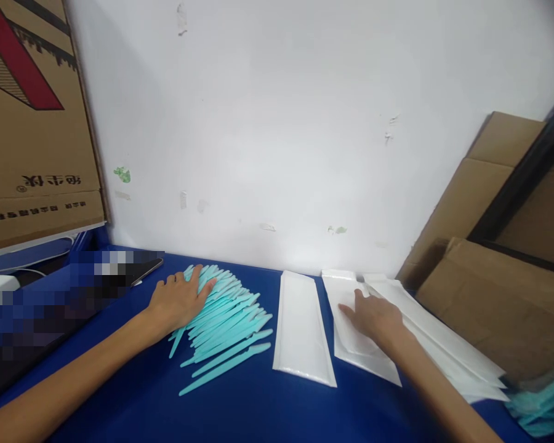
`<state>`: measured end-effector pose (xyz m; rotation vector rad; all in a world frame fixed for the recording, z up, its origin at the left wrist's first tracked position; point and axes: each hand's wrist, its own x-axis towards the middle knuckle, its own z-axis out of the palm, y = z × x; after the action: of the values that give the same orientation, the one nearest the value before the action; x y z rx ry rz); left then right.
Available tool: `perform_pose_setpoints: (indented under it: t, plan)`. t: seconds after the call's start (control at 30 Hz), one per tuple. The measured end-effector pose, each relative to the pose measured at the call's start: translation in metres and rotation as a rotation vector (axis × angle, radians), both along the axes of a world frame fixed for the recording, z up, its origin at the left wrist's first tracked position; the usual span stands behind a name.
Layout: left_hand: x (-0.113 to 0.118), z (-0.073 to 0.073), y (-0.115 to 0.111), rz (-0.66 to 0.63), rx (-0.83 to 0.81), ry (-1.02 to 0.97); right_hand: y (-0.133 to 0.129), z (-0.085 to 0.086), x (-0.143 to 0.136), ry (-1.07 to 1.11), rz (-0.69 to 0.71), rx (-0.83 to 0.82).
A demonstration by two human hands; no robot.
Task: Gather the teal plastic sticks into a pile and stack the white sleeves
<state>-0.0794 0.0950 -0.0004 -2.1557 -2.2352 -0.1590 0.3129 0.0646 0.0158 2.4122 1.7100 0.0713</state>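
A pile of turquoise eyebrow razors (pixel 226 320) with long tapered handles lies fanned out on the blue table. My left hand (pixel 178 298) rests over the pile's upper left side, its fingers spread; nothing is visibly gripped. One white padded envelope (pixel 302 332) lies flat to the right of the razors. Beside it is a second white envelope (pixel 346 335), and my right hand (pixel 373 314) lies on its upper part with thumb and fingers apart. More white envelopes (pixel 436 332) overlap to the right of that hand, partly hidden by the forearm.
A printed cardboard box (pixel 37 135) stands at left, above a dark, partly pixelated object (pixel 64 320). At right, a brown cardboard box (pixel 498 307) borders the table (pixel 240 412). More turquoise pieces (pixel 545 406) lie in the lower right corner. A white wall (pixel 277 123) rises behind.
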Motion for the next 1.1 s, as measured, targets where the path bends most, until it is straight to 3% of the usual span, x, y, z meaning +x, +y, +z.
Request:
perform_pose_setpoints:
  t: [0.3,0.87,0.97,1.1]
  plan:
    - [0.000,-0.001,0.002,0.005,-0.013,0.026,0.002,-0.009,-0.019,0.048,-0.045,-0.044]
    - [0.000,-0.001,0.002,0.010,0.000,0.022,0.013,-0.010,0.016,0.141,-0.008,-0.036]
    - [0.000,-0.001,0.002,0.007,-0.011,0.026,0.012,-0.004,0.022,0.141,-0.003,0.008]
    - [0.001,-0.001,0.002,0.012,-0.026,0.037,0.009,0.020,0.053,0.144,0.003,0.127]
